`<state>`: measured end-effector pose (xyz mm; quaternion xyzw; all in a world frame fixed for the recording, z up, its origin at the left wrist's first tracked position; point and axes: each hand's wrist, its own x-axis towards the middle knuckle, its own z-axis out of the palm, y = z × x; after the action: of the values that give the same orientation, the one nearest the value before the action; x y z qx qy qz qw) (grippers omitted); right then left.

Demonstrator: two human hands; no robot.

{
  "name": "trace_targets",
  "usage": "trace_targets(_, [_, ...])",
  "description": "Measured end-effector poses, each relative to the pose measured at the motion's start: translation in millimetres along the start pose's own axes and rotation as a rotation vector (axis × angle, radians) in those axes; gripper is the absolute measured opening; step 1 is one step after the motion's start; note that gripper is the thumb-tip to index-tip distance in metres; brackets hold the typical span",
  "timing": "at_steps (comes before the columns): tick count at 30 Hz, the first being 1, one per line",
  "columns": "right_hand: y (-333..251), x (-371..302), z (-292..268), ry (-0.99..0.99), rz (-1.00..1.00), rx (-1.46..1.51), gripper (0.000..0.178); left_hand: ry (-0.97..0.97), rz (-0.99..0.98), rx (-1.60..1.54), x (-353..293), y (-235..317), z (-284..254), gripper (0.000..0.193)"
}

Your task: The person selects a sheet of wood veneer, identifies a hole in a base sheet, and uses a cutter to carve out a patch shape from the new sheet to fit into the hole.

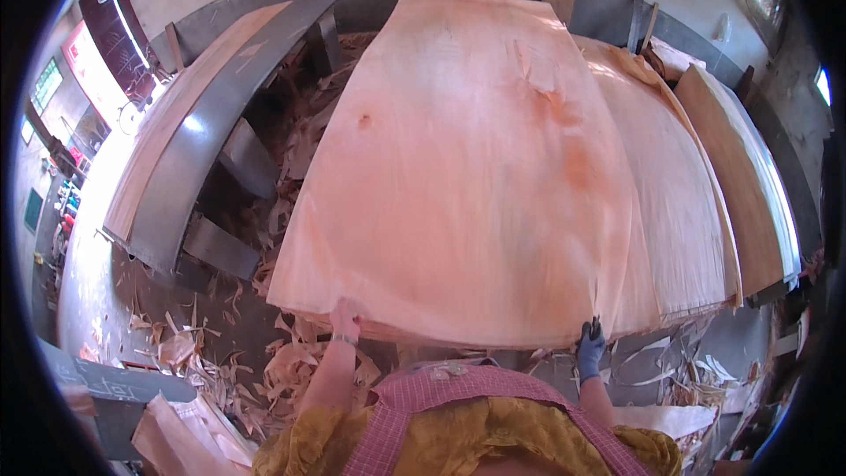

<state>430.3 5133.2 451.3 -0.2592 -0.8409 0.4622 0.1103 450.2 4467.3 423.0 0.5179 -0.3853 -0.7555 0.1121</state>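
A large pale pinkish wood veneer sheet (441,167) lies on top of a stack in front of me, with a knot at its left and rough orange patches at its right. My left hand (346,321), bare with a band at the wrist, is closed on the sheet's near edge, left of centre. At the near right corner, my right hand (590,351) wears a grey-blue glove and pinches the same edge. Dark tips show at its fingers; whether these are glove or a small tool is unclear. A narrow crease runs up the sheet from there.
More veneer stacks (674,211) stand to the right, one with a brown board (727,176). To the left is a long grey bench (189,167) bearing a wood strip. Veneer scraps (295,366) litter the floor. Folded pale sheets (189,436) lie at lower left.
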Motion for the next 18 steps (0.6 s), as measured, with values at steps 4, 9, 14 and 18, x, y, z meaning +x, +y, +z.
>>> trace_targets(4, [-38, 3, 4, -0.07, 0.173, 0.266, 0.041, 0.013, -0.02, 0.019, 3, 13, 23, 0.031])
trace_targets(9, [-15, 17, 3, 0.016, 0.161, 0.188, 0.034, 0.277, -0.079, -0.065, -32, 19, 39, 0.029])
trace_targets(14, [0, 39, 13, -0.122, 0.185, 0.134, 0.051, 0.179, 0.012, -0.158, 10, -7, 1, 0.024])
trace_targets(18, [13, 19, 17, -0.171, 0.059, 0.137, 0.053, 0.423, 0.063, -0.031, 7, -12, 9, 0.02])
